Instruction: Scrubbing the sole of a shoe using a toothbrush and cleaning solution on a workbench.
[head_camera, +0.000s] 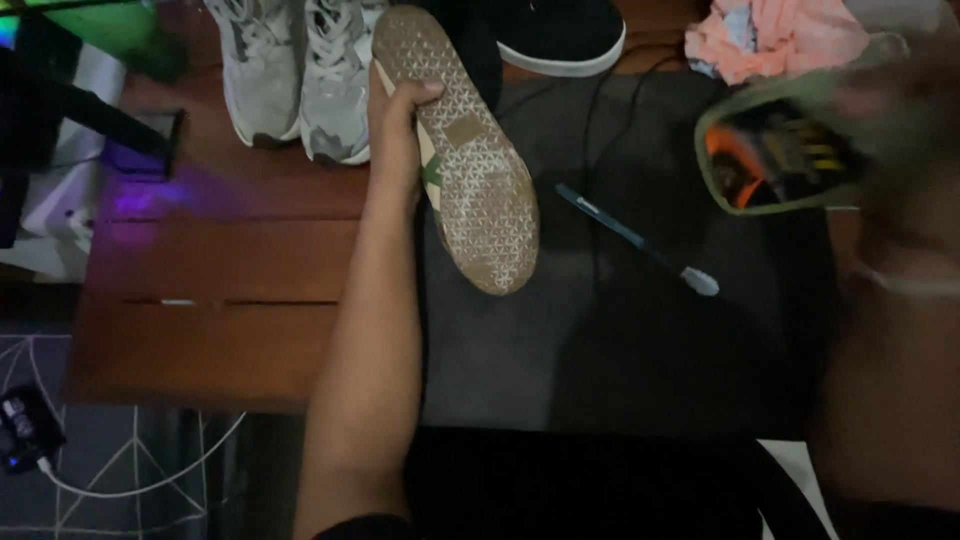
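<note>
At far left, a pair of grey sneakers (300, 75) stands on the wooden table (220, 290). Your left hand (398, 125) grips a shoe (460, 150) by its side, thumb over the edge, sole facing up. The shoe's long axis runs diagonally from upper left to lower right, above the dark mat (620, 340). Right of it lies a toothbrush (638, 240), bristles at lower right. Your right hand (890, 110) is blurred beside a green-rimmed shoe (775, 150); its grip cannot be determined.
</note>
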